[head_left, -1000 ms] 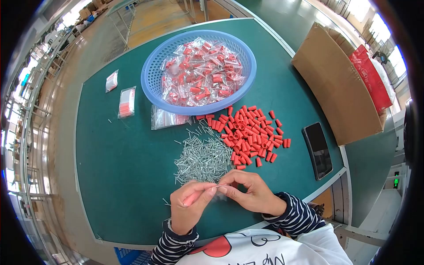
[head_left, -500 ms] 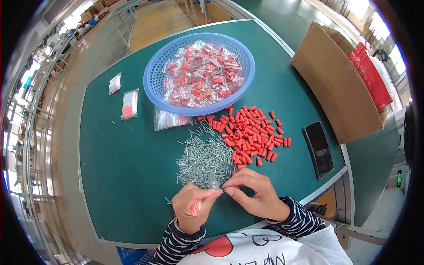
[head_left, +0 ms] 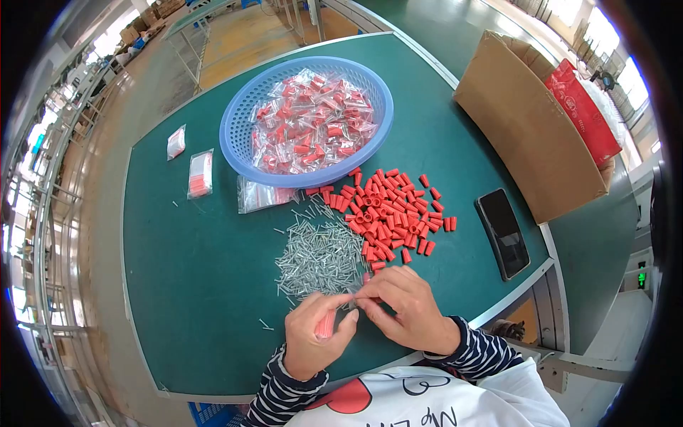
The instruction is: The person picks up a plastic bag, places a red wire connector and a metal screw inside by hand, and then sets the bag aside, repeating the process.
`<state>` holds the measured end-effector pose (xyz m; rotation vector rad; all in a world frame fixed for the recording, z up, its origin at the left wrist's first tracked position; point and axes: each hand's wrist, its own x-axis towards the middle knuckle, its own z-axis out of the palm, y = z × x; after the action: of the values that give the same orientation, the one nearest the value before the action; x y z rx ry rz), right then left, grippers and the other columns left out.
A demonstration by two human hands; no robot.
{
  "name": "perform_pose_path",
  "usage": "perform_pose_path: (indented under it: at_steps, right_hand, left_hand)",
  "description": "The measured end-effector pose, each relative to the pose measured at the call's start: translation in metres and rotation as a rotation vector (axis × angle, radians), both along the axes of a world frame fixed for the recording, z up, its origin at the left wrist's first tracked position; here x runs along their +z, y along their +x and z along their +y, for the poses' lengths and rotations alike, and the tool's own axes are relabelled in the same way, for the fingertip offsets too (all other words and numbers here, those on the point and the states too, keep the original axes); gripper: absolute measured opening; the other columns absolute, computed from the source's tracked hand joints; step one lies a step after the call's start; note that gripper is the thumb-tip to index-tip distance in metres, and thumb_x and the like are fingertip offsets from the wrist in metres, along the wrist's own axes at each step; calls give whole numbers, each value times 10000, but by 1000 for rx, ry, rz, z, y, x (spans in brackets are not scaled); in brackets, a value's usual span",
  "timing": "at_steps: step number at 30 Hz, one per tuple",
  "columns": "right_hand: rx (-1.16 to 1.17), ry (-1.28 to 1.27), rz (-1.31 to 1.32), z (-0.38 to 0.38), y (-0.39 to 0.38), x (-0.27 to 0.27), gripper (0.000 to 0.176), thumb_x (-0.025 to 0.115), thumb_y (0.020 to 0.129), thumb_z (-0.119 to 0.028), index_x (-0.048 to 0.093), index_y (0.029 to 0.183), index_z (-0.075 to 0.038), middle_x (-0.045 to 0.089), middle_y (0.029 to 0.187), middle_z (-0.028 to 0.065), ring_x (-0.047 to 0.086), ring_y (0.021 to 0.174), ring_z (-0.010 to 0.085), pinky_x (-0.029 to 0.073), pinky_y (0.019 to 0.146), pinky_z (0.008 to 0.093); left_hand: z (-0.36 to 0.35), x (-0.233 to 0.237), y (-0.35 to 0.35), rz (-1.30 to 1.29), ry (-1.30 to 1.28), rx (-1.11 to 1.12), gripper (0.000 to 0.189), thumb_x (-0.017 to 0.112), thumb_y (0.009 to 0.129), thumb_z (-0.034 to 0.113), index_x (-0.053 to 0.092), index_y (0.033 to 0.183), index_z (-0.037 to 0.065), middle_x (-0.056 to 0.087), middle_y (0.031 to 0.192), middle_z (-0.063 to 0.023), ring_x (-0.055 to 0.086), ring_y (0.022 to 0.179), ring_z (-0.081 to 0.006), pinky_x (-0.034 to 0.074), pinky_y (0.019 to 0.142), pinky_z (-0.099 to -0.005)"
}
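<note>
My left hand point(head_left: 311, 334) is closed around a stack of small zip bags with red stripes point(head_left: 325, 324), held against the palm. Between my two hands is a small clear plastic bag point(head_left: 352, 302); its contents are too small and blurred to make out. My right hand point(head_left: 402, 307) pinches the edge of this bag with thumb and forefinger, close to the left fingertips. Just beyond the hands lies a heap of grey metal screws or nails point(head_left: 319, 257). Right of that heap spreads a pile of red cone-shaped wire connectors point(head_left: 391, 213).
A blue plastic basket point(head_left: 235, 160) holds many filled bags. Packs of bags point(head_left: 200, 174) lie to the left, another pack point(head_left: 260, 196) by the basket. A phone point(head_left: 502, 233) and a cardboard box point(head_left: 530, 128) stand right on the green table point(head_left: 192, 285).
The view has shifted slightly. My left thumb has moved away from the left forefinger, and the clear bag now sits lower between both hands' fingertips.
</note>
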<state>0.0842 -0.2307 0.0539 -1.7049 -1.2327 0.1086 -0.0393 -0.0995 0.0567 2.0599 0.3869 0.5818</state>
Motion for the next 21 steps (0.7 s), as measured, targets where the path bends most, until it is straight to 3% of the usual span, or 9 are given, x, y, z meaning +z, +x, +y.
perform_pose_path:
  at_steps: [4, 10, 13, 16, 19, 21]
  right_hand:
    - [20, -42, -71, 0, -5, 1, 169, 733, 751, -38, 662, 903, -62, 630, 875, 64, 598, 794, 244, 426, 682, 350]
    - [37, -40, -67, 2, -12, 4, 187, 725, 747, -15, 630, 903, -54, 626, 879, 62, 596, 792, 248, 426, 679, 351]
    - [-37, 26, -85, 5, -15, -1, 170, 696, 769, -26, 615, 918, -48, 602, 871, 76, 582, 804, 251, 423, 697, 363]
    - [-9, 25, -41, -3, -16, -6, 217, 700, 746, -9, 625, 948, -36, 598, 902, 76, 582, 813, 254, 429, 709, 366]
    - [60, 7, -198, -8, -11, 2, 299, 709, 705, -9, 634, 994, -23, 577, 924, 72, 562, 795, 250, 415, 688, 362]
    - [62, -57, -229, -12, -13, 3, 337, 706, 693, -22, 640, 1023, -21, 562, 927, 68, 546, 795, 241, 402, 680, 356]
  left_hand:
    - [1, -2, -3, 5, -16, 0, 140, 726, 732, -30, 690, 862, 7, 600, 685, -97, 570, 579, -194, 446, 529, -280]
    - [3, -6, -7, 14, -151, 167, 53, 700, 762, -21, 675, 803, 1, 605, 679, -92, 569, 597, -186, 448, 569, -281]
    - [3, -5, -5, 32, -187, 98, 16, 678, 804, -19, 670, 793, -27, 571, 684, -29, 495, 596, -78, 386, 541, -249]
    - [1, -5, -6, 40, -170, 64, 18, 671, 810, -19, 669, 795, -29, 561, 678, -31, 487, 590, -83, 380, 541, -246]
    - [-4, -1, -5, 49, -160, 64, 44, 681, 778, -18, 648, 766, 8, 594, 674, -91, 560, 584, -201, 435, 557, -306]
    - [-6, 1, -5, -3, -58, 48, 41, 682, 766, -18, 646, 762, 2, 555, 643, -75, 516, 555, -170, 402, 529, -283]
